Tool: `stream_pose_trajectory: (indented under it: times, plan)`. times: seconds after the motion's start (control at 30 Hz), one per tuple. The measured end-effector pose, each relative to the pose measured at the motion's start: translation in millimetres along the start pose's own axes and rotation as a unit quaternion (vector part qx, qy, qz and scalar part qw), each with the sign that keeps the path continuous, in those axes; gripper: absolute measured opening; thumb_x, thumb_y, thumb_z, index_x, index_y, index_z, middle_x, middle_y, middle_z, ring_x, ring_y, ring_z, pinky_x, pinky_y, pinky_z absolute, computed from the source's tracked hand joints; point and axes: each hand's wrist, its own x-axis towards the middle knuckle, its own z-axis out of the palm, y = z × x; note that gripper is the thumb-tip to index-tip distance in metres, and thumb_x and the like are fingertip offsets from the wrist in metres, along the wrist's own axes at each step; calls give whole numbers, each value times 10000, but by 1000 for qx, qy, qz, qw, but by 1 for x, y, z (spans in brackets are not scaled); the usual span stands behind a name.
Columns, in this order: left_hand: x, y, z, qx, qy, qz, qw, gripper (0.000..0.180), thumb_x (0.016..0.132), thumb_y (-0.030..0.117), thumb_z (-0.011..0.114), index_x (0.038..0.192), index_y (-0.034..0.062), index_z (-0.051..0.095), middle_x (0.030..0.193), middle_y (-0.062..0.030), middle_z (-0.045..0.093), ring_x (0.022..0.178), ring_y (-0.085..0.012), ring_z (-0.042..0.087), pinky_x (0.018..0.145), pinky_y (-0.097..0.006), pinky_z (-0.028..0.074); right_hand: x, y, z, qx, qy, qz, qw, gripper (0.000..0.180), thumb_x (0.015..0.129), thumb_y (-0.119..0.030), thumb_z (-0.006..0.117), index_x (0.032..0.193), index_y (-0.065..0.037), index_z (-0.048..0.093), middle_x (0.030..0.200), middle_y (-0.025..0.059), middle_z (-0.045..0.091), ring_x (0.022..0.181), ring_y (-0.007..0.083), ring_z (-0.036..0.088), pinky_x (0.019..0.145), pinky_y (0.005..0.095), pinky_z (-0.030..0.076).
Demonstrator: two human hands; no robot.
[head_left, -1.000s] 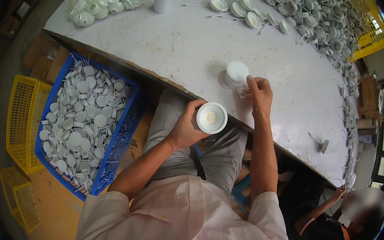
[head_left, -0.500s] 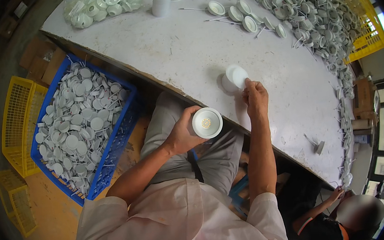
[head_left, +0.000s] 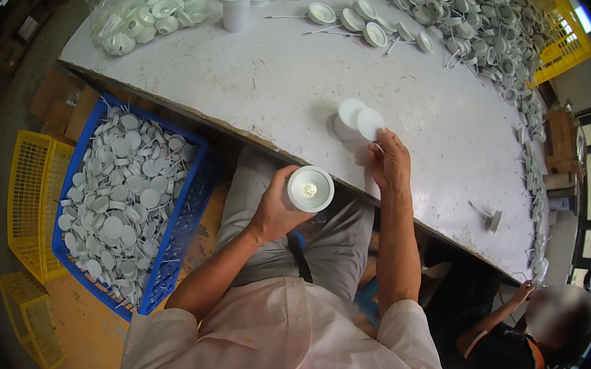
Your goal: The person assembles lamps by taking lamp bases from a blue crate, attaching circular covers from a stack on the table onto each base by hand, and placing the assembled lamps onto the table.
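Observation:
A round white lamp housing (head_left: 297, 190) with a ring of small yellowish LEDs inside is gripped by my left hand (head_left: 275, 207), its open face up, just off the table's near edge. Between thumb and fingers, my right hand (head_left: 390, 159) pinches a thin white disc (head_left: 370, 123) by its rim. That disc partly overlaps the top of a stack of white discs (head_left: 350, 111) standing on the white table (head_left: 264, 100). Whether the two still touch I cannot tell.
A blue crate (head_left: 149, 297) full of white round lamps stands at left, beside yellow crates (head_left: 28, 204). Lamp housings (head_left: 464, 5) are heaped at the far right. A bag of white rings (head_left: 152, 15) and another white stack (head_left: 237, 9) lie farther back. Another person (head_left: 499, 336) sits at lower right.
My right hand has drawn a disc off the stack's top, toward me and to the right. The lamp housing in my left hand has shifted slightly left.

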Motion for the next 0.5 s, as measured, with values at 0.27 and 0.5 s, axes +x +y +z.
stream_pose_trajectory:
  times: [0.27,0.5]
  plan:
    - [10,7,6,32,0,7,999,765,734,-9,734,1332,-2,258,1251,-118,465,1144,-192,508,940,-317,472,-44,4,-9,56,3,-41,998,101,864,-66,594,942,-45,534,771,38,597,624,114,586,506,204,451]
    - [17,12,13,56,-25,27,998,752,757,-46,685,1365,6,247,1280,-125,434,1160,-219,494,887,-372,533,-66,20,-20,39,-1,-44,998,115,869,-49,590,981,-30,572,792,55,629,626,104,573,537,214,457]
